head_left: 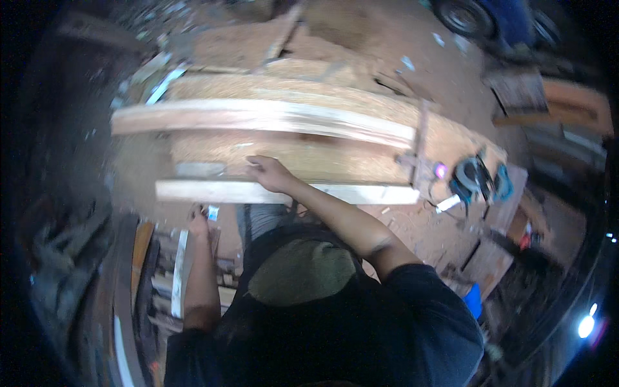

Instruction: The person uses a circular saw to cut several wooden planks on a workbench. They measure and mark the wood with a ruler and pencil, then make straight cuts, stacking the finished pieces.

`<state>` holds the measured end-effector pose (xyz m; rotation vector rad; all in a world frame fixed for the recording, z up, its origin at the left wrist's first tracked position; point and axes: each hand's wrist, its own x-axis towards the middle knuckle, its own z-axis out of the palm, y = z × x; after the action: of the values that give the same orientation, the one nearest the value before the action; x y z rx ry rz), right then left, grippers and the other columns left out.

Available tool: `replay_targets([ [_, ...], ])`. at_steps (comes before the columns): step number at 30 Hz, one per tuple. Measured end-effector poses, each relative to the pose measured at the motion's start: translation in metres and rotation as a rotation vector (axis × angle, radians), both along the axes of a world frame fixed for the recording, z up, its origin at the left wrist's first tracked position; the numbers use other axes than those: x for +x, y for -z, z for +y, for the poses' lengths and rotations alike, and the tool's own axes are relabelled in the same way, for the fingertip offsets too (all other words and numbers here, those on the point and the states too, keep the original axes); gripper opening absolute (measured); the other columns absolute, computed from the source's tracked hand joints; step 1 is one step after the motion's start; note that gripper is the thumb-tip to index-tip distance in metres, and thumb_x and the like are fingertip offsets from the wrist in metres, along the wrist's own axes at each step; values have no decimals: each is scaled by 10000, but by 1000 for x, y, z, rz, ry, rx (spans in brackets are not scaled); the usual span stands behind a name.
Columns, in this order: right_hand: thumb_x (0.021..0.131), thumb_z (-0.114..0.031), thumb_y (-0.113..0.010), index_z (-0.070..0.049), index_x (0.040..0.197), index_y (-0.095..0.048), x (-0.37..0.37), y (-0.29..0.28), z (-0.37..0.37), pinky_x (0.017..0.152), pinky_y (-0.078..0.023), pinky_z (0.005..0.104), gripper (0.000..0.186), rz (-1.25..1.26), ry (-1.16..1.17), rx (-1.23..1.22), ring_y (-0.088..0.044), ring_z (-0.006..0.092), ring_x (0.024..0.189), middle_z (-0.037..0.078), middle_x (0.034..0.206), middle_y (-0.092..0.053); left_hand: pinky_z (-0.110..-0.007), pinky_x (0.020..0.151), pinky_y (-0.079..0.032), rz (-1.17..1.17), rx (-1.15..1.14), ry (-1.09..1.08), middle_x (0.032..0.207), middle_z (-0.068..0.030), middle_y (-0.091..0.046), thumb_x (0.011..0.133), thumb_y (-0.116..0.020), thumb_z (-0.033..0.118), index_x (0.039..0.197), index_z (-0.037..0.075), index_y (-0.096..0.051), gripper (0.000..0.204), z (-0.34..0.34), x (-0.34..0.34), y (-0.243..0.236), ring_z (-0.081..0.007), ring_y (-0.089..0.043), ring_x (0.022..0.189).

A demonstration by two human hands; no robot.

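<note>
Across the particleboard work surface (pixel 329 161) lie two pale lumber lengths: a far one (pixel 258 114) and a near one (pixel 348 192). My right hand (pixel 271 174) is over the near length, fingers loosely bent toward the left, with nothing visible in them. My left hand (pixel 198 218) is lower, just off the near edge, fingers curled; what they hold, if anything, is too blurred to name. A rusty metal bar (pixel 420 135) crosses the right ends of the lengths, beside a small pink light (pixel 440 170).
A teal-and-black circular saw (pixel 476 175) sits at the surface's right end. Wood offcuts (pixel 180 271) and long planks (pixel 126 277) crowd the lower left. More boards (pixel 554 103) are stacked at right, near a wheel (pixel 464 16) on the dirt floor (pixel 393 32).
</note>
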<state>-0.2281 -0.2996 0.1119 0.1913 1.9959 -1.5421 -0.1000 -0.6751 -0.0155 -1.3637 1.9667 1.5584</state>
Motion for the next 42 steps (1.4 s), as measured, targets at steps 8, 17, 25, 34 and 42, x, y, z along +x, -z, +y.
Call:
replay_targets([
  [8,923,-288,-729,25,867,-747,207,7,348,673,-521,409,319,-3,735,740,-676,273,663,187,734,-712,-288,733,-550,-19,28,5,754,-27,-627,1008,-654,449,1144,-4,-645,473,84,-7,-47,-167,-670,741],
  [17,843,-363,-795,-3,1300,-614,264,21,511,975,-522,498,609,62,587,981,-655,444,1127,278,1201,-679,-293,759,-527,135,-79,343,890,-87,-676,1014,-637,443,1149,-5,-651,468,239,32,-92,-187,-672,824],
  [25,841,-294,-713,-38,1395,-530,272,0,572,1035,-496,522,637,-20,670,770,-608,459,1207,284,1273,-645,-460,1025,-479,469,-362,1389,1239,-226,-653,898,-771,410,1339,-15,-613,632,475,37,-131,-350,-622,1172],
  [34,864,-302,-765,-25,1323,-579,457,-63,518,979,-514,470,568,155,1151,658,-648,433,1149,263,1220,-665,-536,1197,-301,307,-724,2208,1529,-209,-406,734,-870,440,1596,72,-261,1117,578,67,-106,-401,-376,1436],
  [42,861,-229,-780,-27,1321,-595,564,-62,391,949,-530,422,536,-44,1387,535,-683,333,1122,216,1198,-684,-482,1162,-373,282,-856,2252,1417,-229,-478,708,-880,458,1500,-17,-320,1080,593,69,-59,-426,-443,1358],
])
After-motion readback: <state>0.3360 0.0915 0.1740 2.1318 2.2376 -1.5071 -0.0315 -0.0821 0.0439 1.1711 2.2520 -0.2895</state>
